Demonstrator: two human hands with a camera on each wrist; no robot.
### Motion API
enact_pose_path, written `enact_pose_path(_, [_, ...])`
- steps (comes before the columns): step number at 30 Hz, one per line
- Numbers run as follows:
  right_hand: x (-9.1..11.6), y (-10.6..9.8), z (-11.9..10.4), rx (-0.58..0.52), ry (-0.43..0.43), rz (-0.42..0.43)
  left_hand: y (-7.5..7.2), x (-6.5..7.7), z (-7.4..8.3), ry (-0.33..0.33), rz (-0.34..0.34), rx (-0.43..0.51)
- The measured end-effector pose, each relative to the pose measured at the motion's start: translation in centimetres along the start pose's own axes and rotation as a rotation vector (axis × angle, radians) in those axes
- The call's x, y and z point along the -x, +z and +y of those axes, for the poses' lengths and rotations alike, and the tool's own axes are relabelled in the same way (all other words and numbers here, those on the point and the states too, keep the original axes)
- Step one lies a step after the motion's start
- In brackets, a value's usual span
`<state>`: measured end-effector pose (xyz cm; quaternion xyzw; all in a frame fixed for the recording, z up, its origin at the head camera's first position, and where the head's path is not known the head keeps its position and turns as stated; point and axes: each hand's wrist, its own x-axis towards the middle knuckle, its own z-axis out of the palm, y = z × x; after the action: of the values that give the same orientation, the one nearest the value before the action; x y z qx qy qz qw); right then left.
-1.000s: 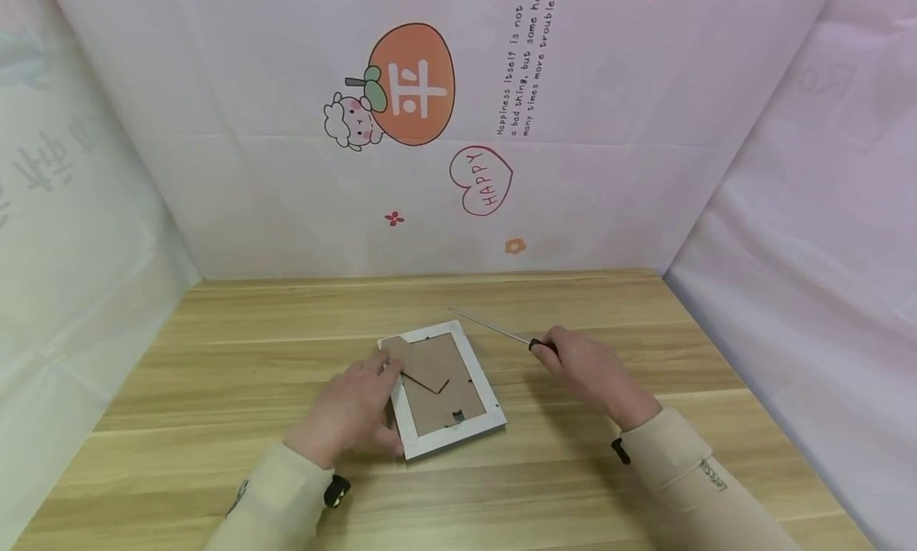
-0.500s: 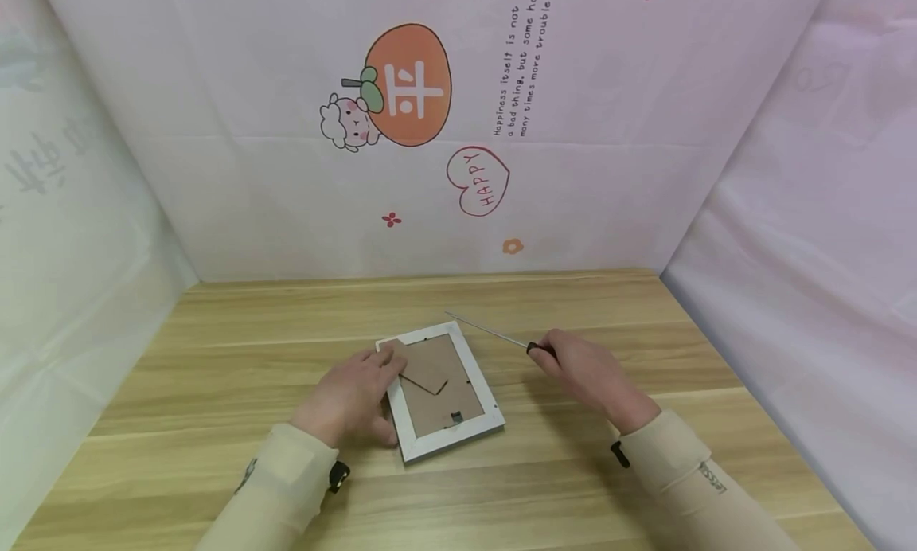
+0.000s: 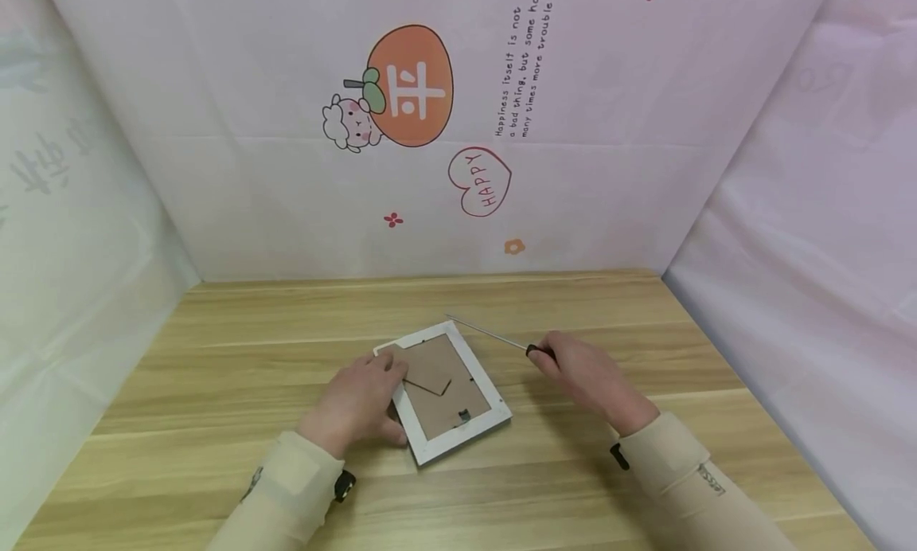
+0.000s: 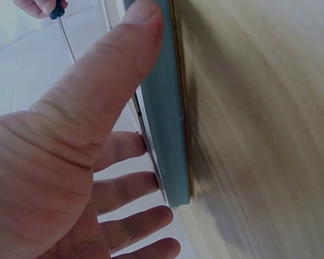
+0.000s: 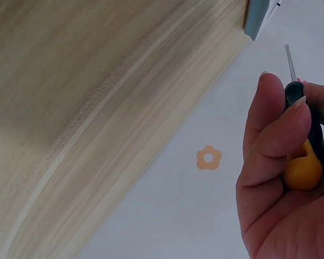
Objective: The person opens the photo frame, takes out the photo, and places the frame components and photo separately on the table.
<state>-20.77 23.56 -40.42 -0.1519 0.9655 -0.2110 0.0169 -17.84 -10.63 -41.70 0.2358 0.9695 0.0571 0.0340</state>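
A white-bordered picture frame [image 3: 487, 384] lies on the table with its brown backing board [image 3: 433, 360] facing up. A dark hanging clip [image 3: 464, 415] shows near the board's lower end. My left hand [image 3: 358, 404] rests at the frame's left side, fingertips over the back. Its thumb touches the blue-grey side edge [image 4: 170, 124] in the left wrist view, fingers fairly straight. My right hand [image 3: 587, 372] grips a screwdriver [image 3: 490, 333] by its handle, which is black and yellow in the right wrist view [image 5: 302, 175]. The thin shaft points left, its tip near the frame's top corner.
The wood-grain table [image 3: 215, 360] has a back edge against a white printed cloth [image 3: 286, 201]. Similar cloth hangs at the left [image 3: 86, 216] and right [image 3: 809, 280]. Black straps show at both wrists.
The frame has turned slightly, its lower end shifting to the right, with my left hand staying at its side. The screwdriver tip has come down a little toward the frame's top corner.
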Motion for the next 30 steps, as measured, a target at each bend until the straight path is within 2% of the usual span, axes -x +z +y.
enact_pose_path(10, [0.0,0.3,0.2,0.015,-0.007,0.005,0.3,0.8,0.8,-0.031,0.065,-0.004])
enact_pose_path(19, [0.0,0.6,0.1,-0.003,0.013,0.000,0.4,1.5,2.0,-0.043,0.136,-0.082])
enact_pose_path(30, [0.1,0.6,0.2,0.000,0.022,0.003,1.0,2.1,3.6,-0.160,0.126,-0.235])
